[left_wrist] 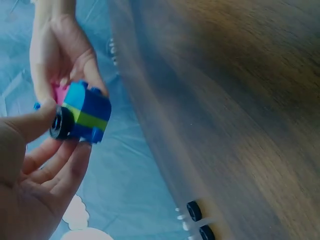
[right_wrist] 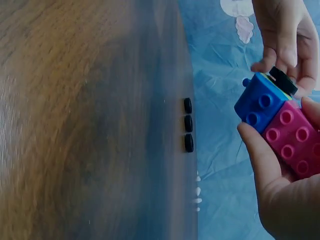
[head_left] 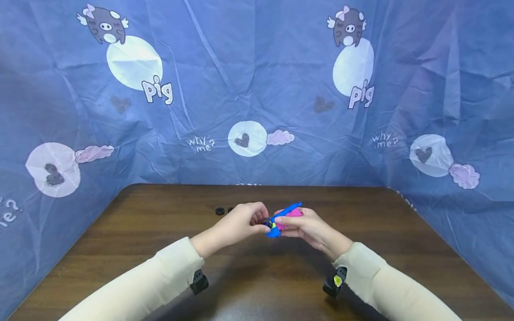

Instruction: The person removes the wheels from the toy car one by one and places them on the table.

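Note:
In the head view, both hands meet over the table around a toy built of blocks. My right hand grips its pink block, thumb along one side. A blue rounded block joins the pink one, and a yellow-green layer runs through the blue end. My left hand pinches a black toy wheel between thumb and fingers, against the side of that end. Whether the wheel is seated on an axle cannot be made out. A blue rod-like part sticks out beyond the right thumb.
Three loose black wheels stand in a row near the table's far edge. The brown wooden table ends at a blue printed cloth hanging behind it and at both sides.

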`<state>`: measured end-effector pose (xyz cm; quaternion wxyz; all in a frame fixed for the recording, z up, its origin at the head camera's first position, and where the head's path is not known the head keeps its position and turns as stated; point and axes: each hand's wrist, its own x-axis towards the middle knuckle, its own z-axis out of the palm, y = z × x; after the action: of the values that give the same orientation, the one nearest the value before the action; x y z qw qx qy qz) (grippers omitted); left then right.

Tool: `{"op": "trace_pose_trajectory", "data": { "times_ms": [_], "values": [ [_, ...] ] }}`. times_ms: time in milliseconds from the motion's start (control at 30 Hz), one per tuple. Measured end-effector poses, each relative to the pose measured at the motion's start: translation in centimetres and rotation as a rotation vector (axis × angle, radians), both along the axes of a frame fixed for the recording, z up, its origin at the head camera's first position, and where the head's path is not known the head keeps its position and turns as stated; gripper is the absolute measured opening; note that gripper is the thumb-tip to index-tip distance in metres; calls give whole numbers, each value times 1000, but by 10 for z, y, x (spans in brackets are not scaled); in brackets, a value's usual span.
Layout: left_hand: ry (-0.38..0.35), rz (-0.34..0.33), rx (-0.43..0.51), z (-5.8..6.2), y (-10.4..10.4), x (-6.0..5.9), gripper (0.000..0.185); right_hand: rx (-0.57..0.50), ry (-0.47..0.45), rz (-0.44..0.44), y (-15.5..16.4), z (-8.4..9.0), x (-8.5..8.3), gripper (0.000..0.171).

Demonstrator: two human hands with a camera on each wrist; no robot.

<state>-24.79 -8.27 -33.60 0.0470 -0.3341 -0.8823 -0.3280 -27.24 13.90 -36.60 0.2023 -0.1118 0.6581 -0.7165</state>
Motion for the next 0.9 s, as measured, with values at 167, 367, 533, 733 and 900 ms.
{"op": "trace_pose_trajectory", "data": {
  "times_ms": [167, 367, 533, 733, 900],
  "values": [
    [151, 53, -72, 1, 7, 4, 21, -20, -4, -27, -4, -1, 2, 39],
    [154, 86, -68, 3, 10, 3, 18, -29, -48, -50, -8, -1, 4, 49],
    [107, 94, 25, 1, 9, 1, 18, -49, -71, -89, -9, 2, 6, 51],
    [201, 91, -89, 2, 9, 4, 20, -61, -20, -123, -11, 0, 8, 35],
    [265, 42, -230, 8, 9, 7, 28, -38, 13, -159, -13, -2, 9, 29]
  ]
}}
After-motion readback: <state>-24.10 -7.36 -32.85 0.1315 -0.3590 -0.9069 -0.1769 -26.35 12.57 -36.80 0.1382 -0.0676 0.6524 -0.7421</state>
